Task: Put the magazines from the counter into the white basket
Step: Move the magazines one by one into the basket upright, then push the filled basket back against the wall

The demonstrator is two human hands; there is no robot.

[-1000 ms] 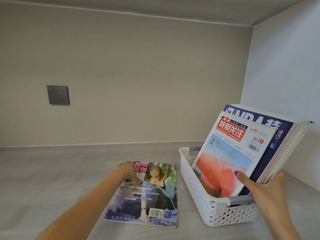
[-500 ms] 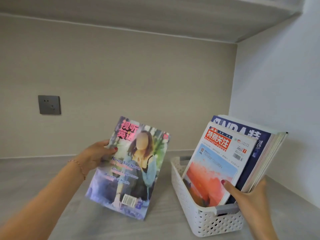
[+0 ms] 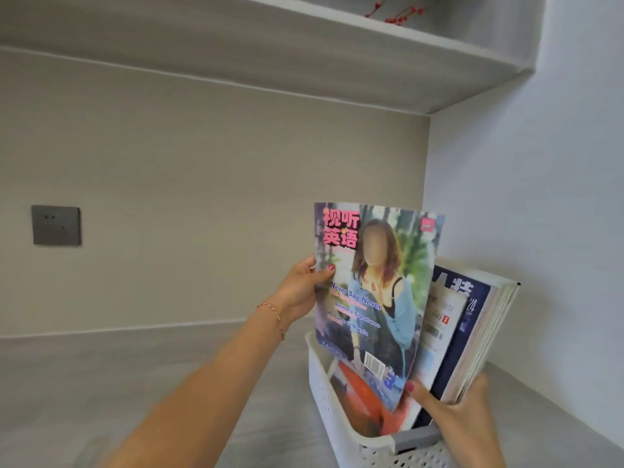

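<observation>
My left hand grips the left edge of a colourful magazine with a woman on its cover. The magazine stands upright, its lower end over the open top of the white perforated basket at the lower right. Several magazines stand in the basket and lean to the right. My right hand holds that stack by its lower edge, thumb on the front cover and fingers behind. The held magazine hides most of the front cover of the stack.
The basket stands on a grey counter in the corner by the right wall. A grey wall socket sits on the back wall at left. A shelf runs overhead with red berry twigs on it.
My left hand lifted the magazine off the counter and carried it right, to just above the basket. My right hand stayed on the leaning stack. The view tilted up.
</observation>
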